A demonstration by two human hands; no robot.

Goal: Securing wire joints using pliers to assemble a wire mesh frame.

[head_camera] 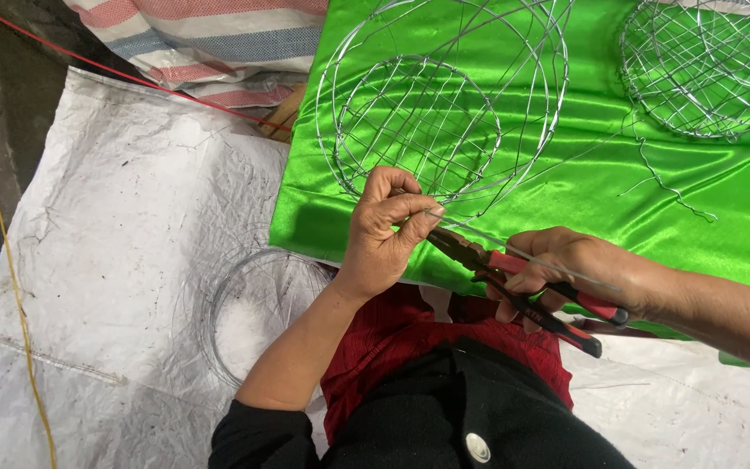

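Note:
A round wire basket frame (444,104) lies on a bright green satin cloth (583,174). My left hand (384,230) pinches a thin wire at the frame's near rim between thumb and forefinger. My right hand (566,269) grips red-and-black pliers (523,287), whose jaws point left and meet the wire just below my left fingertips. A straight length of thin wire (557,269) runs back over my right hand.
A second wire basket (709,69) sits at the cloth's far right, with a loose crooked wire (661,187) near it. A coil of thin wire (262,300) lies on the white woven sheet (115,226). A striped sack (210,39) is behind; red and yellow cords run at left.

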